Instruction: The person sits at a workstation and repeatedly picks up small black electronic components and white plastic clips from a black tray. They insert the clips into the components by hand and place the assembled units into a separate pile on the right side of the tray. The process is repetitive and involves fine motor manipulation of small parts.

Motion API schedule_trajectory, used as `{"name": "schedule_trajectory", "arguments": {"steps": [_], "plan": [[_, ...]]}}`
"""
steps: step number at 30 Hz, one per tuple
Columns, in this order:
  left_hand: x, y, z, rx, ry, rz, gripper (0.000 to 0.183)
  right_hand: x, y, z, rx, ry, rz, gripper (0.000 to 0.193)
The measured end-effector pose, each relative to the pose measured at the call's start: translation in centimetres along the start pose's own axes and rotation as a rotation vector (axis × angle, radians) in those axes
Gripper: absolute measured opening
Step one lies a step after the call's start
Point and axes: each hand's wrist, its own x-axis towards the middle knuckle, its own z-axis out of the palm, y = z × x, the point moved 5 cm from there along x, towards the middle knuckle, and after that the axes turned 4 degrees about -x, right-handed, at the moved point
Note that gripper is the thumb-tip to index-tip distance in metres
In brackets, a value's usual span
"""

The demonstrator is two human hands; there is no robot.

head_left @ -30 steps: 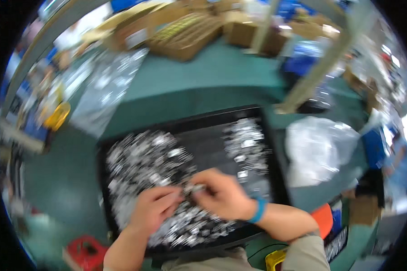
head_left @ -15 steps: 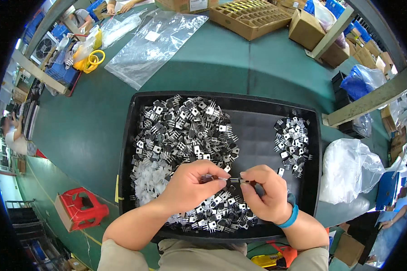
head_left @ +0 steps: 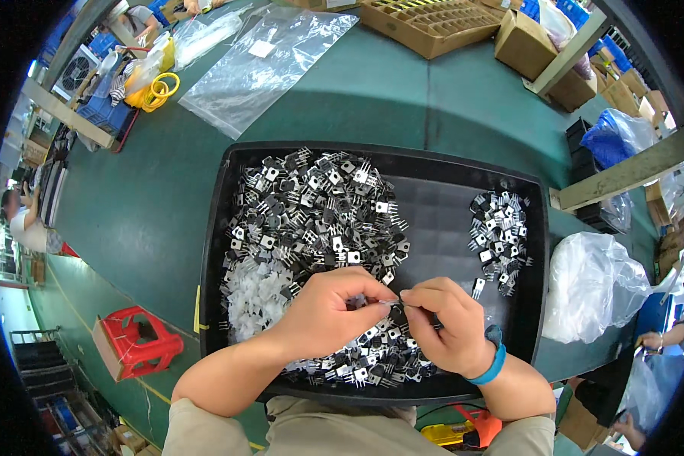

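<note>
My left hand point(head_left: 334, 308) is closed in a pinch on a small whitish plastic piece point(head_left: 389, 302), mostly covered by the fingers. Tip to tip with it, my right hand point(head_left: 448, 323) pinches a three-legged transistor whose body is nearly hidden. Both hands are over a black tray point(head_left: 211, 228). Left of centre in the tray lies a big heap of loose black and silver transistors point(head_left: 319, 197), part of it under my hands. A pile of small translucent white plastic pieces point(head_left: 254, 300) sits near my left wrist. A smaller group of transistors point(head_left: 501, 232) lies at the tray's right side.
The tray rests on a green table point(head_left: 144, 190). Beyond it lies a clear plastic bag point(head_left: 270, 64), with a divided cardboard box point(head_left: 433, 26) farther right. A bundled clear bag point(head_left: 592, 285) stands right of the tray. A red stool point(head_left: 138, 342) is at the left; other people are around.
My fingertips have drawn together, closing the gap where the transistor's legs showed. The view has shifted slightly. At the far right, another person's hands have moved.
</note>
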Motion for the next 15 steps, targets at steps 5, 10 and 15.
{"name": "schedule_trajectory", "arguments": {"steps": [5, 10, 15], "plan": [[0.1, -0.1, 0.1, 0.034, -0.005, -0.039, 0.012, 0.0, -0.1, 0.2, -0.031, -0.057, 0.005, 0.024], [0.0, 0.0, -0.1, -0.112, 0.044, -0.154, 0.014, 0.1, 0.3, 0.0, 0.011, -0.078, 0.094, 0.021], [-0.1, -0.4, -0.4, -0.274, 0.028, -0.219, 0.013, -0.4, 1.1, -0.4, 0.185, -0.021, 0.329, 0.020]]}}
